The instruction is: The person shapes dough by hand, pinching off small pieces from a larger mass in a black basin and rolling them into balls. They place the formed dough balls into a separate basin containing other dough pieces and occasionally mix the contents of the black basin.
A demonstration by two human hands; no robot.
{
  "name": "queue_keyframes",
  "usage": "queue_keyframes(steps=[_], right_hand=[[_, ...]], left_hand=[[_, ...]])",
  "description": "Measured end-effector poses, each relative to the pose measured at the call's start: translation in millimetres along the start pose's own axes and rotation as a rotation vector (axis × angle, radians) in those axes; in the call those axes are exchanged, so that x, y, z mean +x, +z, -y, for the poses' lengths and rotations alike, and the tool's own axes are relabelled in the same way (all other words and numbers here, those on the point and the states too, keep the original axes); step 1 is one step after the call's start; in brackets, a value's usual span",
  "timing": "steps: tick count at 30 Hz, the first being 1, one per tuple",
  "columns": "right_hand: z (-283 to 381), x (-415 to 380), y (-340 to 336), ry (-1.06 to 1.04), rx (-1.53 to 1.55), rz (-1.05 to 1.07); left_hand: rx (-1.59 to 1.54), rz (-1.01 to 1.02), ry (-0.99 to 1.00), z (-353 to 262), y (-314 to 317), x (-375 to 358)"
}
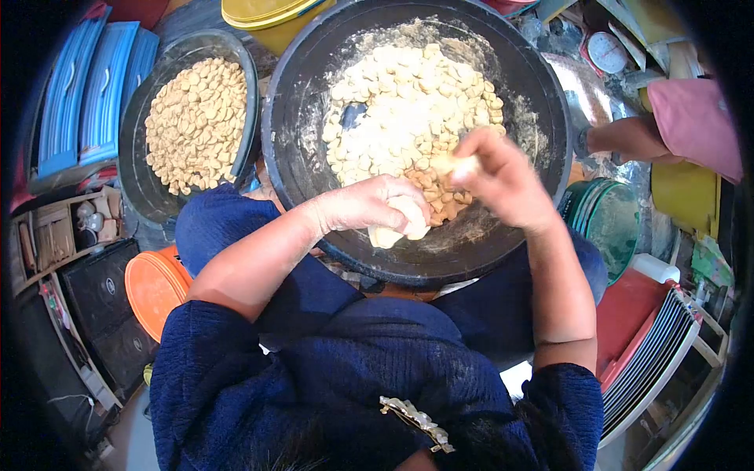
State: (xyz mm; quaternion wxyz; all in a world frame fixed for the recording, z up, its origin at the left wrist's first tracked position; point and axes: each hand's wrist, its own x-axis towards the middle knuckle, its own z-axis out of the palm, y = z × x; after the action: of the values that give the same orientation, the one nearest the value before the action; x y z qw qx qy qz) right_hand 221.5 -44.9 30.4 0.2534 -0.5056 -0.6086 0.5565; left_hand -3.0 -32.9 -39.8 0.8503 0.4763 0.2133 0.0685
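Note:
My left hand (369,206) is closed around a pale lump of dough (402,224) at the near side of a large black basin (275,149). To its right, my right hand (506,180) is blurred by motion, its thumb and fingers bent around a small piece of dough (457,166). Both hands are over the basin. Below them lie many small, rounded dough pieces (393,118), brightly lit in the middle and browner in the shade near my hands. White flour dusts the basin's inner wall.
A smaller dark basin (133,157) on the left holds similar dough pieces. Around me are an orange lid (153,294), a yellow bucket (275,20), blue plastic drawers (110,86) and green tubs (613,224). Another person's arm (628,137) with a pink sleeve shows at right.

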Motion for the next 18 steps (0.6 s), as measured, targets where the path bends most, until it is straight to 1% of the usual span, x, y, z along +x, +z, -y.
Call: queue_keyframes(steps=[1,2,3,4,5,6,7,8,9,11,13,14,16,17,18], right_hand=[[4,1,-4,-0.023,0.364,-0.116],[14,-1,-13,0.035,0.398,-0.129],[11,0,-18,0.022,0.127,-0.037],[9,2,-20,0.007,-0.144,0.055],[7,0,-15,-0.140,-0.347,0.104],[16,-1,-2,-0.289,-0.548,0.152],[13,-3,16,-0.296,-0.461,0.114],[12,-3,30,-0.312,-0.349,0.147],[8,-2,38,-0.334,-0.345,0.179],[7,-1,40,-0.357,-0.339,0.211],[12,0,28,-0.161,-0.301,0.148],[12,0,27,-0.027,-0.140,0.059],[18,3,20,0.090,-0.199,0.060],[15,3,22,0.091,-0.200,0.063],[9,3,24,0.049,-0.141,-0.051]], left_hand=[[-0.011,0.018,-0.003,2,-4,-1],[-0.023,0.035,-0.005,4,-6,-2],[-0.025,0.030,0.000,1,-3,-4],[-0.143,-0.020,0.001,-5,2,-7],[-0.262,-0.069,0.001,-7,6,-8],[-0.266,-0.074,0.003,-6,6,-8],[-0.294,-0.087,0.055,-4,6,-8],[-0.323,-0.100,0.107,-1,6,-8],[-0.351,-0.112,0.160,1,6,-8],[-0.336,-0.113,0.132,1,7,-10],[-0.276,-0.132,0.087,-6,9,-15],[-0.277,-0.135,0.089,-8,7,-18],[-0.243,-0.102,0.071,-10,2,-20],[-0.197,-0.162,0.067,-5,1,-21],[-0.200,-0.163,0.067,-1,-2,-21]])
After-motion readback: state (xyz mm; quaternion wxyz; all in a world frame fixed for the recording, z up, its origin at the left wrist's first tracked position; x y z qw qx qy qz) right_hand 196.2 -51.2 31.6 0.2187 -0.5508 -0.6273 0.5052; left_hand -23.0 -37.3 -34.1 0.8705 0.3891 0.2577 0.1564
